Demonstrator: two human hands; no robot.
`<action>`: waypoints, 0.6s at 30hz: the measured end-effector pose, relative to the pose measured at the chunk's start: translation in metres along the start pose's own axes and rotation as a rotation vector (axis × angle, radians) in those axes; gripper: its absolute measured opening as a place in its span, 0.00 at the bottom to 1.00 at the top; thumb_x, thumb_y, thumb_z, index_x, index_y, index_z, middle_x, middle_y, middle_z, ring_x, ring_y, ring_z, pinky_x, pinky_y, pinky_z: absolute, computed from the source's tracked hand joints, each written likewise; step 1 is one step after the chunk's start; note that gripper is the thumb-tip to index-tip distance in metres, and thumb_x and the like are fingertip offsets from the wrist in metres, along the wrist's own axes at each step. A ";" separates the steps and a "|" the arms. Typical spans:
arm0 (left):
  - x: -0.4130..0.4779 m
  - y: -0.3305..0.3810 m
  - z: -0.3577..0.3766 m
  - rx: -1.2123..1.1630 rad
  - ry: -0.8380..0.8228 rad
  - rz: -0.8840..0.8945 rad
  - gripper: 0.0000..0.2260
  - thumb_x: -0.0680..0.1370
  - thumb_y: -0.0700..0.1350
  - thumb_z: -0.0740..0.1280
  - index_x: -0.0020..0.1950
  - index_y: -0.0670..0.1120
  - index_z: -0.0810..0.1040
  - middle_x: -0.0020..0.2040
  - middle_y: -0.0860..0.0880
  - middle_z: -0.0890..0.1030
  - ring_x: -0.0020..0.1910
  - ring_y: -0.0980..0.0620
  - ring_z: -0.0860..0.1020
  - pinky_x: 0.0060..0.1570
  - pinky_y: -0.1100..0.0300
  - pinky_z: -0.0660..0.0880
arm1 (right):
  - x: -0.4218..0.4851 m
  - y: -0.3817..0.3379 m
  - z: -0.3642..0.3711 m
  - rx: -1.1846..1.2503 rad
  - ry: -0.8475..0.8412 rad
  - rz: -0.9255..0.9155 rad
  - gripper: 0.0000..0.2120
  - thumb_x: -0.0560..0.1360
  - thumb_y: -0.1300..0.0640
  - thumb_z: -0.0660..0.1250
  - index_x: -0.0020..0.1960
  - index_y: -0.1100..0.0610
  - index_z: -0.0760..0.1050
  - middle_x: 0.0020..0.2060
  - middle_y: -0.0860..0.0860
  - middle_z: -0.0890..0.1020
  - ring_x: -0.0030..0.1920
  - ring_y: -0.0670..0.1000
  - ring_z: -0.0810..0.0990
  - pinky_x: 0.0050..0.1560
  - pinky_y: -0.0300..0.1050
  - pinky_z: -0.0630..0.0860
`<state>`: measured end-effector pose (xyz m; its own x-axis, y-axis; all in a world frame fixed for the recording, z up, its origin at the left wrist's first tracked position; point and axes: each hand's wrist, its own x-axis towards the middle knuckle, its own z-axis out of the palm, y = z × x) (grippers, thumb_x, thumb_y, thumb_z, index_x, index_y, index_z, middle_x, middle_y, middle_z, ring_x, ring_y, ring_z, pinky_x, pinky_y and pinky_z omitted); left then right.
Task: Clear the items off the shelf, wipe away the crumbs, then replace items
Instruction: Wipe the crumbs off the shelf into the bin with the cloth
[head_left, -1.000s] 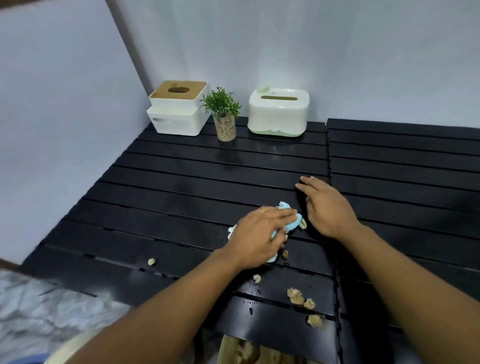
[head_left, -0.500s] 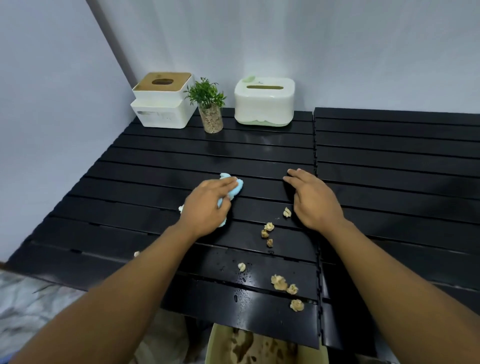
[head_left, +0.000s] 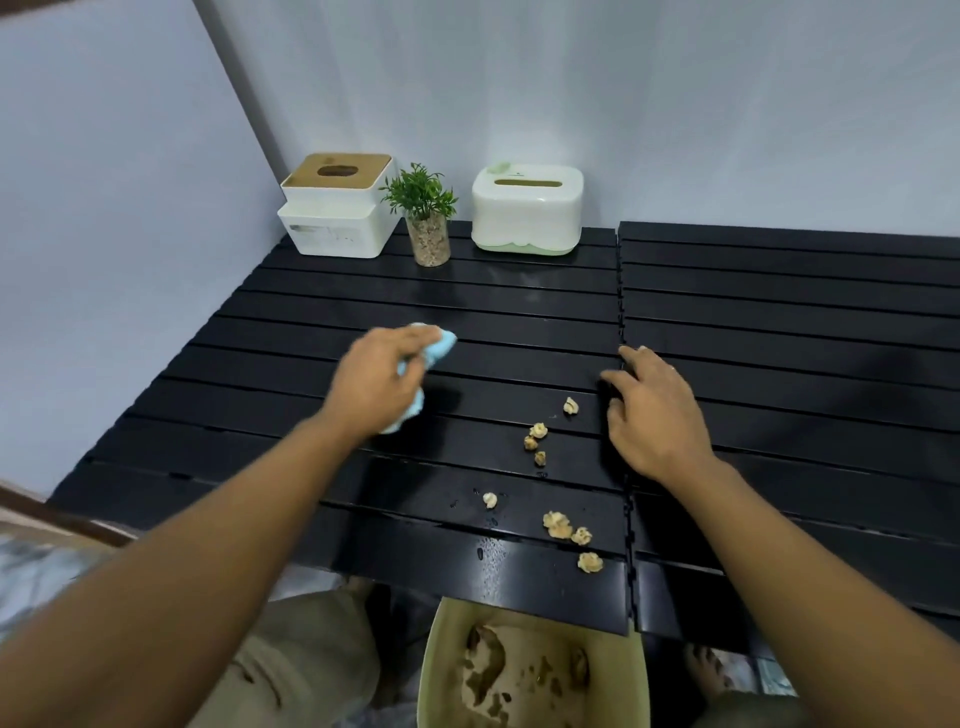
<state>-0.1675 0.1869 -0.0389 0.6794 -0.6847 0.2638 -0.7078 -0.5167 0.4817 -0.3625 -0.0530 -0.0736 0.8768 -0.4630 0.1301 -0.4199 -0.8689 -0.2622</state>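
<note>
Eight or so pale tan crumbs (head_left: 538, 430) are left on the black slatted shelf (head_left: 779, 322), strung out in a loose line from just beside our right hand (head_left: 657, 415) down to the shelf's front edge. Our left hand (head_left: 374, 384) is clenched round the crumpled light blue cloth (head_left: 439, 345), around the middle of the left panel; it's blurry, so we can't tell whether the cloth touches the slats. Right hand is holding nothing, fingers spread and resting on the seam between the two panels (basically just bracing).

The bit that matters for the next swipe: the crumbs lie to the right of the cloth and nearer the front edge, and the line's long axis points pretty much at the pale yellow-green bin (head_left: 535, 670) parked under that front edge. The right hand is closer to the top crumb, but the left one has the cloth, so we reckon the move is a diagonal sweep down along the line into the bin.

Over in the back left corner sit the white tissue box with a wooden lid (head_left: 335, 208), the small green plant in a glass jar (head_left: 426, 218) and the white tissue box with a green base (head_left: 527, 210), well apart from the mess.
</note>
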 end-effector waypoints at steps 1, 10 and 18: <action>0.000 -0.011 -0.017 0.039 0.021 -0.013 0.17 0.75 0.45 0.61 0.62 0.51 0.79 0.62 0.52 0.79 0.60 0.50 0.77 0.60 0.59 0.70 | -0.013 -0.001 -0.002 -0.005 0.005 0.018 0.19 0.77 0.57 0.60 0.67 0.55 0.73 0.73 0.56 0.66 0.75 0.56 0.59 0.74 0.57 0.57; -0.104 -0.110 -0.051 0.111 0.086 -0.250 0.15 0.77 0.38 0.64 0.60 0.51 0.81 0.62 0.50 0.80 0.61 0.46 0.77 0.57 0.53 0.72 | -0.077 -0.024 -0.003 0.016 -0.054 0.024 0.20 0.79 0.50 0.58 0.70 0.52 0.68 0.74 0.53 0.64 0.75 0.55 0.57 0.76 0.54 0.49; -0.109 -0.044 -0.010 0.070 0.107 -0.221 0.17 0.75 0.48 0.58 0.60 0.51 0.81 0.60 0.54 0.81 0.58 0.48 0.76 0.56 0.57 0.71 | -0.088 -0.029 0.005 0.023 -0.008 0.025 0.20 0.79 0.52 0.56 0.70 0.52 0.68 0.73 0.52 0.66 0.76 0.54 0.56 0.76 0.54 0.48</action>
<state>-0.2085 0.2900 -0.0805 0.8330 -0.4948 0.2475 -0.5491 -0.6847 0.4792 -0.4260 0.0136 -0.0822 0.8680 -0.4828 0.1158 -0.4362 -0.8530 -0.2867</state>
